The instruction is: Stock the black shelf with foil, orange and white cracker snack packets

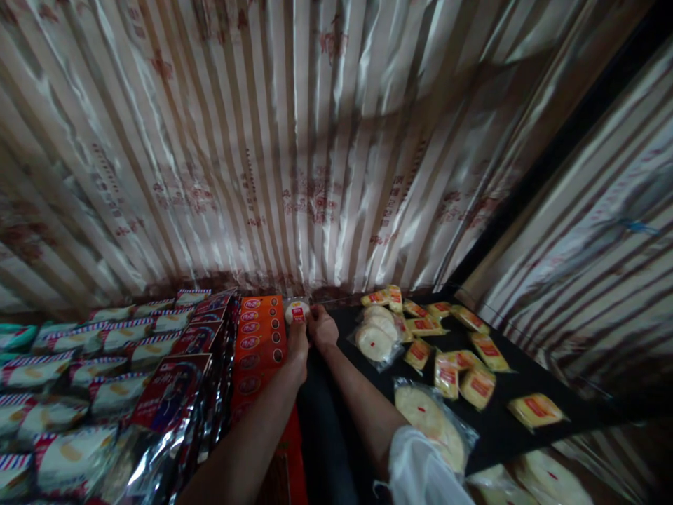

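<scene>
A small round, pale item in clear wrapping with a red-and-white label [298, 308] lies at the back of the dark table, against the right edge of the orange printed packs. My left hand [297, 345] grips its near edge, thumb on top. Close beside it, my right hand [322, 328] has its fingers curled and pinched at the wrapper's right edge. Both forearms reach straight forward. The undersides of the fingers are hidden, and the scene is dim and slightly blurred.
Orange packs [263, 344] form a column left of my hands, beside dark red pouches [176, 382] and rows of striped-top bags [73, 372]. On the right lie wrapped round flatbreads [376, 340], larger ones [428, 414] and yellow packets [478, 386]. Printed foil sheeting [315, 140] hangs behind.
</scene>
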Available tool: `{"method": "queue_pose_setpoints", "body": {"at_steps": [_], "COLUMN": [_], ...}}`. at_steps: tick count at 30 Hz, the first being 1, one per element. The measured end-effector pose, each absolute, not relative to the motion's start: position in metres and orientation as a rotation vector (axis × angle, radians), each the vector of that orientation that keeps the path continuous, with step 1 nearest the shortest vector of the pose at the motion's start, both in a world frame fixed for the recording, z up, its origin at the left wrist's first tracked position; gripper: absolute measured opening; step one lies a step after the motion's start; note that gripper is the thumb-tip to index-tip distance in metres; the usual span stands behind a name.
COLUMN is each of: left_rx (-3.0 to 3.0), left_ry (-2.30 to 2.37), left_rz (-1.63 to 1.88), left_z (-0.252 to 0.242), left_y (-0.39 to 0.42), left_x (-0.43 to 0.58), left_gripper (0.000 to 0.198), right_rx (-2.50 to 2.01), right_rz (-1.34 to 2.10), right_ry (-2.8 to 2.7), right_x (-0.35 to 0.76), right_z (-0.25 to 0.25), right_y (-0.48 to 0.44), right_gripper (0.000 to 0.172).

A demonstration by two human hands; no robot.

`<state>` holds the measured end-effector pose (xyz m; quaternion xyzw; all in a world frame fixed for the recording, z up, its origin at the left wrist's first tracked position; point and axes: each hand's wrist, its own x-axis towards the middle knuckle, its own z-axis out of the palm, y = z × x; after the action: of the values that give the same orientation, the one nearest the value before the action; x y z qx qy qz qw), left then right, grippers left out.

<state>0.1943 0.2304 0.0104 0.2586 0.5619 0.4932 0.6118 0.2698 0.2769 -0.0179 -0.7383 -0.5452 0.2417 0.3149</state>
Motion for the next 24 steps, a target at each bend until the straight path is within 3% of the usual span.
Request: {"method": "queue_pose_setpoints", "body": {"at_steps": [7,13,17,24], "left_rx": [0.597,0.618,0.585,0.579], "left_ry": [1.345,1.369,1.366,1.357], "left_rz": [1.133,1.110,1.087,1.031], "left_z": [0.015,0.022,0.021,0.032], "left_y": [0.230,0.215,0.193,0.157], "left_x": [0.191,0.190,0.196,0.221], "left_gripper": [0.029,0.020,0.014,0.006], "right_rx": [-2.010,-1.779,-1.952,-2.251], "right_rz": [0.503,0.067,-0.184,0.011], "right_ry": [-1.483,-1.674,-1.641,-1.784], "right_x": [0.266,0.295,0.332,0.350], "right_z": [-0.015,-0.008,-0.005,-0.007], "right_y": [0.273,0.225,0.185,0.159], "right_gripper": [0.027,0.031,0.035,0.047]}}
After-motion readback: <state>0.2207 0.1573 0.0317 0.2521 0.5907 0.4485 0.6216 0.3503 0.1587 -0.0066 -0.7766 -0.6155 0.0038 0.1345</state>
